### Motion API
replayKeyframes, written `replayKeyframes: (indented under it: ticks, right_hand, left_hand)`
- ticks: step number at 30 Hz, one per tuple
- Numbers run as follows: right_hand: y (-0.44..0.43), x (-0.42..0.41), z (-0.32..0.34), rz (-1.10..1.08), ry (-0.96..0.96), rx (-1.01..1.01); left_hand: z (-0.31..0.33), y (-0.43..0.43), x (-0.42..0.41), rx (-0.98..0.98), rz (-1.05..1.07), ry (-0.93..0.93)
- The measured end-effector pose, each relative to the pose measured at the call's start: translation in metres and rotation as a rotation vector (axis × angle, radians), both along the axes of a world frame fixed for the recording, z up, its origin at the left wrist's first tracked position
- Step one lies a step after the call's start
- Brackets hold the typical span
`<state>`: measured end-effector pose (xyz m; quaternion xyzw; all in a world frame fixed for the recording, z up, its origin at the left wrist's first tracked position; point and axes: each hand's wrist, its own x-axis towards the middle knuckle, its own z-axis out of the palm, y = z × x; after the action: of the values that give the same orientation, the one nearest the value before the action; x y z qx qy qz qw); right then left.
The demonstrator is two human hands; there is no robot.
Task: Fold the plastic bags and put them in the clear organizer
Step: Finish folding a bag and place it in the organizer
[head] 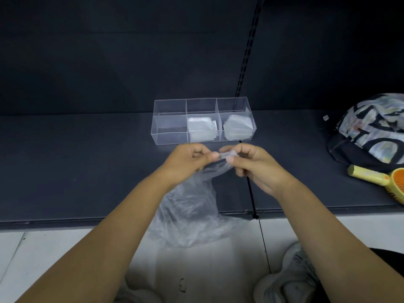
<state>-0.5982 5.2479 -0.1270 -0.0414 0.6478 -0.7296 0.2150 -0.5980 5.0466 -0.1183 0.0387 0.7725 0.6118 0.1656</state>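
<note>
I have both hands raised over the dark shelf (87, 160), just in front of the clear organizer (170, 136). The left hand (188, 158) and right hand (251, 162) each pinch the top edge of a clear plastic bag (190, 211) between thumb and forefinger, the other fingers curled. The bag hangs crumpled from that edge, down past the shelf's front lip towards the white tiled floor (43, 248). Folded bags lie in the organizer's middle compartment (201, 127) and its right compartment (238, 127). A patterned cap (371, 136) and a yellow-handled hairbrush (380, 180) sit far right.
</note>
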Motion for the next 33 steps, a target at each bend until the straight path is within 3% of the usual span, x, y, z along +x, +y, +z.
replayKeyframes:
  ticks: [3, 6, 16, 18, 25, 33]
  right_hand:
    - [0.009, 0.001, -0.001, 0.060, -0.144, -0.321]
    - [0.012, 0.002, -0.002, 0.076, -0.188, -0.413]
    - [-0.002, 0.003, 0.018, 0.211, -0.058, 0.046]
    - [-0.003, 0.005, 0.022, 0.179, -0.063, 0.041]
    - [0.000, 0.007, 0.021, 0.009, -0.130, -0.251]
    - [-0.012, 0.011, 0.025, 0.147, -0.027, 0.045]
  left_hand:
    - [0.000, -0.008, 0.000, 0.090, 0.056, -0.036]
    - [0.001, -0.014, 0.003, 0.112, 0.088, -0.028]
    - [0.011, -0.011, 0.010, 0.121, 0.084, 0.050]
    - [0.013, -0.012, 0.010, 0.111, 0.107, 0.068]
    - [0.013, -0.025, 0.012, 0.069, 0.164, 0.078]
    - [0.017, -0.023, 0.014, 0.089, 0.147, 0.130]
